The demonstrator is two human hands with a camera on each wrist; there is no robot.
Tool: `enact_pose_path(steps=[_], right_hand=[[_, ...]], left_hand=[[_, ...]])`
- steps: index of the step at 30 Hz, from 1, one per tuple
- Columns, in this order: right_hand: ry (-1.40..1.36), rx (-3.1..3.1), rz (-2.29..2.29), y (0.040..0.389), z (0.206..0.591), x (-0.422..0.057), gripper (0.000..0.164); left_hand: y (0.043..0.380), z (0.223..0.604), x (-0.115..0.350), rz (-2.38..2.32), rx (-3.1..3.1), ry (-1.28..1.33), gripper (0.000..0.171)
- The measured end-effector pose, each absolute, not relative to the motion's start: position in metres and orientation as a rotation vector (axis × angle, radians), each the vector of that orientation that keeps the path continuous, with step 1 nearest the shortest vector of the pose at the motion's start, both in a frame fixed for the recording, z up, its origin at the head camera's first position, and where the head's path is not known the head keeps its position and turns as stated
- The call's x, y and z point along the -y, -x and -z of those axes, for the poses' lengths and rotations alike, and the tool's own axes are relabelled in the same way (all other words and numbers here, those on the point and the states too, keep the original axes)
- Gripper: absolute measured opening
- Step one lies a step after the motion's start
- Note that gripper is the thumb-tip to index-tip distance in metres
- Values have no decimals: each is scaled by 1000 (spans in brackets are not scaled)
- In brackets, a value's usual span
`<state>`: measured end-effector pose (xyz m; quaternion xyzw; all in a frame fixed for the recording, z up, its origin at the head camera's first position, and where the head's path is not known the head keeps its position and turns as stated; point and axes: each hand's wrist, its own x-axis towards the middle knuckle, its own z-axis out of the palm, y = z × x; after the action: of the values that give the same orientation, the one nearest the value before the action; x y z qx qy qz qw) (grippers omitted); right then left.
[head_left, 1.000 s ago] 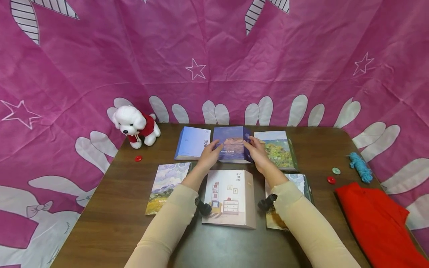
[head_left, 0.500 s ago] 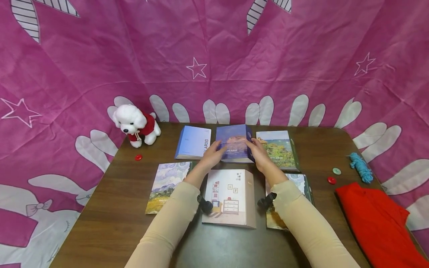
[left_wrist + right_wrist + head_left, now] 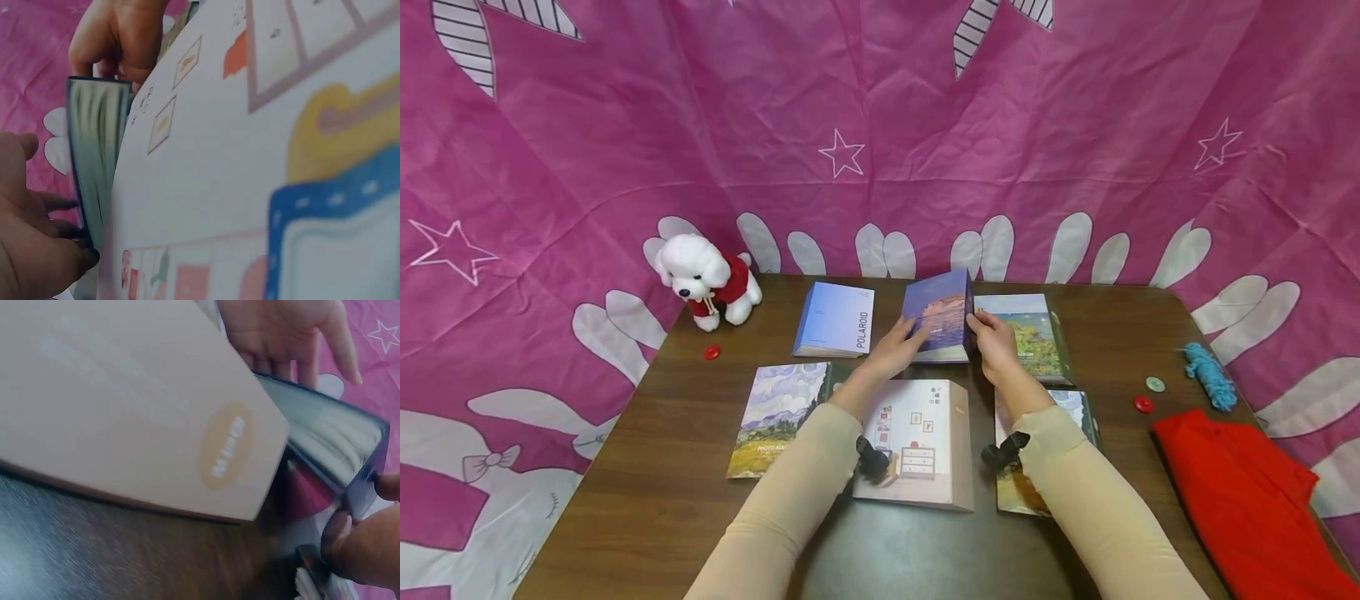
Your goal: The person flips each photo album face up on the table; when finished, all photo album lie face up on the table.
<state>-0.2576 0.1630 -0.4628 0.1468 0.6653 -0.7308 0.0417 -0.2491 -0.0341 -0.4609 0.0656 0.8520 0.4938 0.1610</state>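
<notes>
Both hands are on a blue photo album (image 3: 942,304) at the back middle of the table, its spine side raised. My left hand (image 3: 895,348) holds its left edge, thumb and fingers around the corner in the left wrist view. At the spine, my right hand (image 3: 996,342) pinches the lower end between thumb and fingers, as the right wrist view shows. The album's page edges (image 3: 337,437) face the wrist cameras. Nearer the body stands a pale box-like album (image 3: 917,433) with a drawn room on its cover, hiding much of both wrist views.
A POLAROID album (image 3: 833,321) lies to the left, a green landscape album (image 3: 1037,342) to the right. Two more painted albums, left (image 3: 778,417) and right (image 3: 1015,492), flank the pale one. Around them are a toy dog (image 3: 707,279), blue yarn (image 3: 1210,375), buttons and red cloth (image 3: 1232,492).
The blue photo album has shifted right and tilted, its spine side rising, with both hands moving along. More of the POLAROID album's cover shows.
</notes>
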Motion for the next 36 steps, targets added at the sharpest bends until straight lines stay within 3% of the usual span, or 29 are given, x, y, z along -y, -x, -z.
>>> enact_pose_path(steps=[10, 23, 36], right_hand=[[-392, -1896, 2294, 255, 450, -174, 51], [-244, -2036, 2311, 244, 443, -171, 56], [-191, -2047, 2147, 246, 455, -159, 56]], left_hand=[[253, 464, 22, -1376, -2436, -249, 83], [242, 449, 3, -1849, -2063, -262, 74], [242, 449, 17, -2063, -1984, -290, 61]])
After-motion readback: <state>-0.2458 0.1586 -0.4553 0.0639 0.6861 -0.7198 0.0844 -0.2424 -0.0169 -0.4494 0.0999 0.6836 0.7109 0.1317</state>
